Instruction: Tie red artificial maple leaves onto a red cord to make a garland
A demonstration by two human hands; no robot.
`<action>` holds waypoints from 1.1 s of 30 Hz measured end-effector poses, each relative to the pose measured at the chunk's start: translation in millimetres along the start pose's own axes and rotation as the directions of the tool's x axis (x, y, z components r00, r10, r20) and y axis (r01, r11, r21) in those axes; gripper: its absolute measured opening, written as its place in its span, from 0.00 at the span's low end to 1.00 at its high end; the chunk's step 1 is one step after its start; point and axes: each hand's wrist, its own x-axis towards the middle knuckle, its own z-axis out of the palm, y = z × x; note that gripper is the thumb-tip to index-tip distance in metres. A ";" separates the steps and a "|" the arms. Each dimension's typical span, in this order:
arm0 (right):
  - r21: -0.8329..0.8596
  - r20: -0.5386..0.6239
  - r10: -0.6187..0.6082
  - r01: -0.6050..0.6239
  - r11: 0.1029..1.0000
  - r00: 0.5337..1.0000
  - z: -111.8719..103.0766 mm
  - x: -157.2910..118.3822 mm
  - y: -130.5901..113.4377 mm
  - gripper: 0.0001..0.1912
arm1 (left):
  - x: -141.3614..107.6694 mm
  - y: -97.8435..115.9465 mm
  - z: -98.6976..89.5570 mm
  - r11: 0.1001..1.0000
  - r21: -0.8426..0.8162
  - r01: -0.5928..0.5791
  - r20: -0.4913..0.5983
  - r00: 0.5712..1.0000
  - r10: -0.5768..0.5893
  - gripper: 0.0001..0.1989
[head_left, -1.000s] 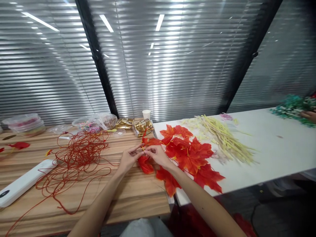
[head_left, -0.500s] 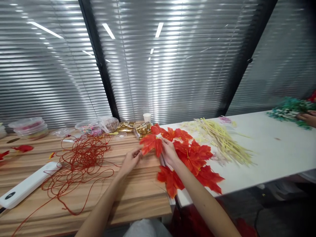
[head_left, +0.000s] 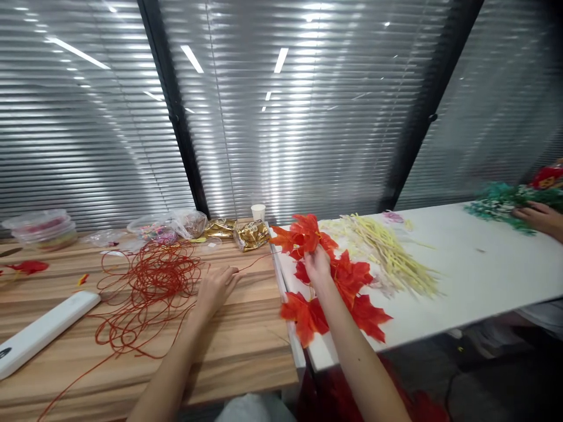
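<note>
My left hand (head_left: pixel 219 285) is closed on a thin red cord, over the wood-grain table just right of the tangled cord pile (head_left: pixel 160 272). From its fingertips a strand (head_left: pixel 259 258) runs right toward the leaves. My right hand (head_left: pixel 317 261) is closed on red maple leaves (head_left: pixel 307 231), raised over the white table's left edge. More red leaves (head_left: pixel 352 278) lie on the white table beneath and beside my right forearm. The exact grip of my right fingers is partly hidden by the leaves.
Yellow strips (head_left: pixel 396 255) lie on the white table (head_left: pixel 497 269). Along the back are gold packets (head_left: pixel 252 235), a paper cup (head_left: pixel 258 212) and plastic containers (head_left: pixel 41 228). A white device (head_left: pixel 48 331) is at left. Another person's hand (head_left: pixel 539 217) touches green foliage (head_left: pixel 497 205).
My right hand has moved right, carrying leaves away from my left hand. My left hand has moved slightly left, and a cord strand now stretches between the hands.
</note>
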 end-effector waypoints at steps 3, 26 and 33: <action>-0.003 -0.064 -0.077 0.077 0.997 0.995 -8.6 11.2 -8.0 0.04 | -2.8 -14.6 1.8 0.996 0.090 -0.010 -0.035 0.999 0.013 0.15; -0.333 0.934 -0.069 0.925 0.181 0.350 10.5 -78.0 29.8 0.29 | 0.1 -5.6 -4.3 0.962 -0.235 0.140 -0.045 0.987 -0.155 0.12; -0.392 0.891 -0.088 0.851 0.348 0.446 12.9 -75.5 36.8 0.25 | 0.7 3.6 -5.5 0.990 -0.017 -0.137 -0.080 0.988 0.136 0.13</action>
